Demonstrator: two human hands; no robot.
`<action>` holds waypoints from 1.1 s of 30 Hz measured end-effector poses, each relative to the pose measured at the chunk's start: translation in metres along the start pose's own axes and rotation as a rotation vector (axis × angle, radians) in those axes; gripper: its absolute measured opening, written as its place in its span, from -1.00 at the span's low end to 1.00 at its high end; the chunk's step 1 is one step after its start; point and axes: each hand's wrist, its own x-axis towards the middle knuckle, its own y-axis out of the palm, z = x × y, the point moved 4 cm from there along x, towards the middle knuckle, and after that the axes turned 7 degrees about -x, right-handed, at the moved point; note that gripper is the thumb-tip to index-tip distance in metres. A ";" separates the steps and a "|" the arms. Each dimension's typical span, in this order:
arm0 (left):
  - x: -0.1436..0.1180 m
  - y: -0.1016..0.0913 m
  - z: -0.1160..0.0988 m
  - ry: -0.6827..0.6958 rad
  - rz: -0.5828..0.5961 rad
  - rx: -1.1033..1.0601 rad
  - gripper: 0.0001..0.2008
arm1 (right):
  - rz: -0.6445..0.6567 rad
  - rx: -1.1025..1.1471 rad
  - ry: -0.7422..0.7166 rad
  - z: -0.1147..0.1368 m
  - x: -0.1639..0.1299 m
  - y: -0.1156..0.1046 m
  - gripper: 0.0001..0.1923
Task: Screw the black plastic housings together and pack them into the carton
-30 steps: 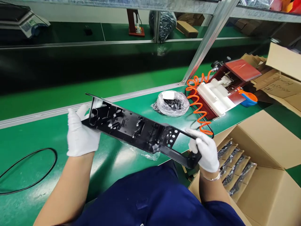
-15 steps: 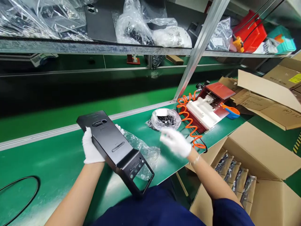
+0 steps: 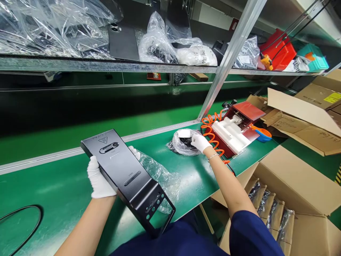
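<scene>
Green counter (image 3: 61, 188) stretches beneath a metal shelf (image 3: 133, 66), with a red-and-white fixture (image 3: 230, 131) near its right end and an open cardboard box (image 3: 309, 231) beyond its near edge, to the right. Half a second ago your right hand (image 3: 201, 143) was short of the clear bag (image 3: 176, 145); now its fingers are in the bag's mouth, among small black parts (image 3: 186, 141). That leaves the black panel (image 3: 122, 163) to your left hand (image 3: 99, 179) alone, so its steadiness seems to depend on that one grip: thumb along one long edge, fingertips past the other. Your right fingers are bunched; whether they pinch a part cannot be told. You have the panel above the counter's near edge, left of the bag, smooth face up where the ribbed inside showed a second ago. Its long axis runs slantwise, slotted end towards the far edge at left, windowed end towards your body.
</scene>
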 end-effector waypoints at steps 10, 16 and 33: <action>0.001 -0.006 0.008 -0.024 0.039 -0.018 -0.24 | -0.069 0.911 0.077 -0.022 -0.027 0.005 -0.50; -0.005 0.005 0.009 -0.046 0.129 -0.052 -0.28 | 0.043 1.113 -0.076 0.007 -0.049 0.006 -0.39; -0.016 0.010 -0.005 -0.007 0.234 -0.095 -0.24 | 0.017 0.154 -0.231 0.036 -0.049 0.081 -0.81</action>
